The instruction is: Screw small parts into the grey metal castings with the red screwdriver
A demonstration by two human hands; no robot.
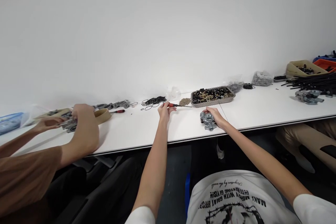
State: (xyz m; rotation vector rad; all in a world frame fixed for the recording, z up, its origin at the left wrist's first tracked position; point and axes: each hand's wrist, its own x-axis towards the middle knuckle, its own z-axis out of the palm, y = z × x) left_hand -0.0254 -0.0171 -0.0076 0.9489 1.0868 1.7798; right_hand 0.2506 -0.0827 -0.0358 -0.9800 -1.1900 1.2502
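Observation:
My left hand (165, 111) is closed around the red handle of a screwdriver (172, 105), whose dark shaft points right toward the metal tray. In my right hand (215, 116) is a grey metal carburetor (209, 120), held near the front part of the white table. Just beyond the screwdriver lies a pile of small brass-coloured parts (184, 102). The metal tray (210, 103) behind the carburetor is filled with black and brass-coloured pieces. To the left of the screwdriver sits a heap of black rubber rings (154, 101).
At the left, a co-worker's hands hold another metal part (69, 125) beside a beige bin (103, 116) and a second screwdriver (119, 111). Clear plastic bags (261, 78) stand along the wall. On the right are black tubes (312, 82), a beige bin (294, 68) and another carburetor (309, 97).

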